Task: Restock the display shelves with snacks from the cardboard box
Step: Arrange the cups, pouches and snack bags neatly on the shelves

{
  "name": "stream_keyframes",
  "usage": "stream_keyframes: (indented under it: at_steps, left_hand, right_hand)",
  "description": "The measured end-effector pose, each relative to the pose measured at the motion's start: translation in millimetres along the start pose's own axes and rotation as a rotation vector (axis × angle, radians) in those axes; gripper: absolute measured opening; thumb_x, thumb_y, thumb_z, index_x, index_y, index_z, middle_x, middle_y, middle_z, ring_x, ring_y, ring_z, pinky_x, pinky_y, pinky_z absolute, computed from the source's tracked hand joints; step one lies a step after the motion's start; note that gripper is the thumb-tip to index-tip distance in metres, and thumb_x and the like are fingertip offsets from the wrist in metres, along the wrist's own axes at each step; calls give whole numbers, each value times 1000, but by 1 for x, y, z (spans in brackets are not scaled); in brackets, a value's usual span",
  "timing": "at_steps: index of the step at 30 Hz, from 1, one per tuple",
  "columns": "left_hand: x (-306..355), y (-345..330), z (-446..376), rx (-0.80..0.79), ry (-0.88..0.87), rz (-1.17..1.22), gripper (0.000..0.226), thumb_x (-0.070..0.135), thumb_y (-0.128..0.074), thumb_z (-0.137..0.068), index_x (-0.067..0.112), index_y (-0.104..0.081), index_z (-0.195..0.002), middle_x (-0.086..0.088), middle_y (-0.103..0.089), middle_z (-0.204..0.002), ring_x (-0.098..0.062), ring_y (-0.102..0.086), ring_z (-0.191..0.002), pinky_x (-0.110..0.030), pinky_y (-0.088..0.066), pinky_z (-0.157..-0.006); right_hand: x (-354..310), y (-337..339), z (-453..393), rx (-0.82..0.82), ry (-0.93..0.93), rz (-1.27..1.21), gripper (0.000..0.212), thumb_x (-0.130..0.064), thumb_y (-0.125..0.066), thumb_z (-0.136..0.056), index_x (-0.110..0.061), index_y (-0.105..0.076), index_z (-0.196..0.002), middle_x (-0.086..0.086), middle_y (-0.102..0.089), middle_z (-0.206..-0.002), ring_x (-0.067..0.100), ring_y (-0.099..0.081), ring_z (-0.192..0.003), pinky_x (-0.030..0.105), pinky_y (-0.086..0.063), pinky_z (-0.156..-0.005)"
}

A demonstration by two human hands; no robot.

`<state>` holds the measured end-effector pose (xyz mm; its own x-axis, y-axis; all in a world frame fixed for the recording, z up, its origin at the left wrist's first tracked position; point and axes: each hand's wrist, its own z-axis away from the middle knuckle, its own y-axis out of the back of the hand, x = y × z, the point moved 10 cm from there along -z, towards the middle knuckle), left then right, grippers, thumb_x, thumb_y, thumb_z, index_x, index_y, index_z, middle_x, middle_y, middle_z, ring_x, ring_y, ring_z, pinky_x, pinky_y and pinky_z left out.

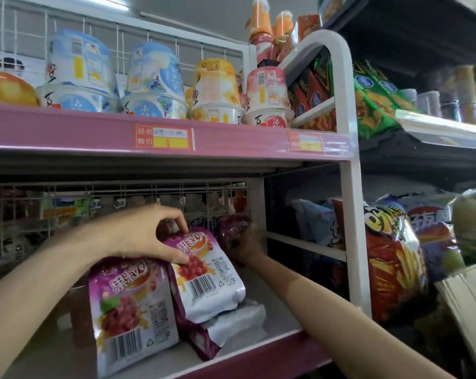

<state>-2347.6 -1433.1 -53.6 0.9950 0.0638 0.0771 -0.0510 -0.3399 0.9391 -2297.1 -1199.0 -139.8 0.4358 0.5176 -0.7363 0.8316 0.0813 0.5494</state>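
Observation:
Several purple-and-white snack bags stand on the lower pink shelf (258,359). My left hand (146,233) grips the top of a tilted bag (212,280) that leans between a front bag (130,310) and the shelf's right side. Deeper in, my right hand (247,246) holds a dark purple packet (232,228) close to the wire back grid. Another bag (225,329) lies flat under the tilted one. A cardboard box (466,305) shows at the right edge.
The upper pink shelf (94,135) carries stacked cups in blue, yellow and pink. A white frame post (353,214) separates this unit from dark shelves at the right, packed with chip bags (392,258). Bottles stand behind the wire grid.

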Motion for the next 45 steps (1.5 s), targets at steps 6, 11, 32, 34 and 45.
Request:
stream_keyframes:
  at_steps: [6,11,32,34,45]
  left_hand:
    - [-3,2,2,25,-13,15,65,77,-63,-43,42,-55,-97,24,-59,-96,5,-56,-84,-23,-49,-79]
    - [-8,-1,-2,-3,-20,70,74,85,-62,-30,44,-56,-91,21,-62,-95,0,-61,-83,-32,-53,-79]
    - [-14,16,34,243,112,252,20,26,-71,-77,20,-64,-95,1,-64,-94,-17,-60,-93,-33,-48,-82]
    - [-16,17,36,224,140,312,24,26,-70,-79,22,-59,-101,5,-62,-91,-15,-60,-90,-28,-47,-74]
    - [-40,7,60,257,151,312,25,32,-67,-79,30,-53,-101,9,-55,-97,-6,-59,-82,-28,-54,-67]
  right_hand:
    - [6,-13,-7,-105,-43,-23,111,-30,-81,-68,-10,-7,-148,18,-26,-149,34,-33,-134,40,-34,-109]
    - [-2,19,13,-69,27,-110,88,-22,-78,-75,-4,-20,-140,10,-43,-139,25,-44,-126,19,-39,-94]
    - [-113,39,183,-141,341,353,90,-54,-71,-67,-16,-24,-133,16,-44,-123,37,-44,-115,47,-44,-94]
    - [-100,55,172,-101,270,185,88,-51,-73,-67,-14,-25,-132,13,-49,-121,34,-50,-111,43,-47,-90]
    - [-31,56,72,-42,106,146,106,-28,-76,-76,1,0,-144,21,-19,-148,35,-20,-137,34,-28,-107]
